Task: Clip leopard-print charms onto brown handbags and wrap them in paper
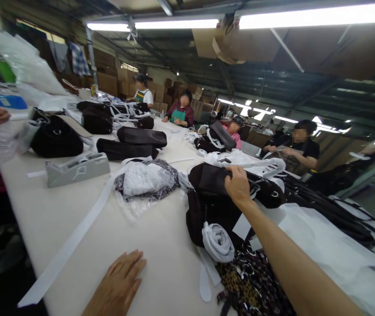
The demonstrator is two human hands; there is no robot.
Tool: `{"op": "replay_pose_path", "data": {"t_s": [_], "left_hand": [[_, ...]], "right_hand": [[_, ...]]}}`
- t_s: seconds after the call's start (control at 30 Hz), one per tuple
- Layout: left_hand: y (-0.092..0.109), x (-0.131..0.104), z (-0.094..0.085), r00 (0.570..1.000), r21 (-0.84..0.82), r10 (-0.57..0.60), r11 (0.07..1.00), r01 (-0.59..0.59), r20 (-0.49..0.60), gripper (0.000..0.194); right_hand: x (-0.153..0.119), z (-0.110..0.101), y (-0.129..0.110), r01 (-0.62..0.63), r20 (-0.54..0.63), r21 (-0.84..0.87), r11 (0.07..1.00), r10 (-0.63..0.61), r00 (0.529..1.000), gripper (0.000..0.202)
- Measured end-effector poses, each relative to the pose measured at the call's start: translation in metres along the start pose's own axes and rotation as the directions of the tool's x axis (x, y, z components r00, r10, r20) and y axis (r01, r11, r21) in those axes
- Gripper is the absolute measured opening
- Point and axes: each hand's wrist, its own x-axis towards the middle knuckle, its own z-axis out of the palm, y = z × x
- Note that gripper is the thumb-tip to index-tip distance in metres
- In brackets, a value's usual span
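Note:
My left hand [119, 281] lies flat on the white table [108, 228], fingers stretched out and nothing in it. Over at the right pile, my right hand [238, 186] has its fingers curled onto a black handbag [208, 179], gripping its upper side. That bag rests on another black bag [195, 219]. Just below, a white wrapped roll of strap [218, 242] sits against the stack. Beneath it is a heap of leopard-patterned pieces with metal rings [246, 281]. A bag in clear plastic with white wrapping [148, 180] lies left of my right hand.
A grey tape dispenser [77, 170] stands at the left, near a long white paper strip [72, 241]. Several black bags [57, 136] sit behind it. Black straps [325, 210] and white sheeting [325, 245] cover the right side. Co-workers [180, 112] are around the table; one person's hand [0, 115] shows far left.

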Motion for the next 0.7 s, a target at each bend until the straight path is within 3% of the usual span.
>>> {"op": "replay_pose_path", "data": {"t_s": [0.1,0.17,0.2,0.23,0.3,0.37,0.4,0.43,0.47,0.53,0.63,0.7], "left_hand": [[-0.002,0.003,-0.002,0.997,0.052,0.064,0.997,-0.061,-0.044,0.034],[-0.003,0.006,-0.004,0.994,0.086,0.091,0.993,-0.087,-0.052,0.034],[-0.003,0.007,-0.005,0.994,0.099,0.099,0.991,-0.093,-0.051,0.033],[-0.003,0.009,-0.006,0.993,0.107,0.107,0.989,-0.101,-0.054,0.033],[-0.002,0.011,-0.007,0.992,0.117,0.11,0.988,-0.103,-0.062,0.032],[-0.001,0.013,-0.008,0.991,0.121,0.113,0.987,-0.103,-0.071,0.032],[-0.001,0.013,-0.008,0.991,0.124,0.11,0.987,-0.1,-0.072,0.032],[-0.001,0.013,-0.008,0.991,0.127,0.109,0.987,-0.1,-0.071,0.032],[-0.001,0.013,-0.007,0.991,0.13,0.114,0.986,-0.104,-0.074,0.032],[-0.002,0.011,-0.005,0.988,0.138,0.127,0.984,-0.115,-0.087,0.032],[-0.005,0.008,-0.001,0.983,0.156,0.139,0.981,-0.12,-0.118,0.033],[-0.006,0.006,0.003,0.982,0.162,0.137,0.98,-0.116,-0.129,0.032]], "right_hand": [[0.026,-0.003,0.006,0.013,-0.075,-0.095,0.995,-0.02,0.997,0.034],[0.042,-0.007,0.014,0.063,0.022,-0.175,0.982,-0.06,0.998,0.04],[0.048,-0.008,0.02,0.047,0.128,-0.197,0.979,-0.022,0.991,0.045],[0.053,-0.01,0.026,-0.002,0.254,-0.204,0.979,0.055,0.966,0.048],[0.06,-0.012,0.042,-0.161,0.47,-0.203,0.966,0.241,0.849,0.045],[0.063,-0.017,0.059,-0.304,0.574,-0.185,0.935,0.354,0.738,0.027],[0.064,-0.021,0.066,-0.345,0.585,-0.167,0.924,0.375,0.719,0.013],[0.065,-0.027,0.073,-0.377,0.575,-0.143,0.915,0.387,0.72,0.007],[0.068,-0.034,0.078,-0.414,0.553,-0.109,0.903,0.402,0.73,0.013],[0.077,-0.052,0.085,-0.479,0.452,-0.014,0.878,0.433,0.78,0.02],[0.104,-0.086,0.086,-0.486,0.201,0.154,0.86,0.454,0.868,0.016],[0.127,-0.112,0.081,-0.418,0.026,0.239,0.876,0.425,0.905,0.017]]}}
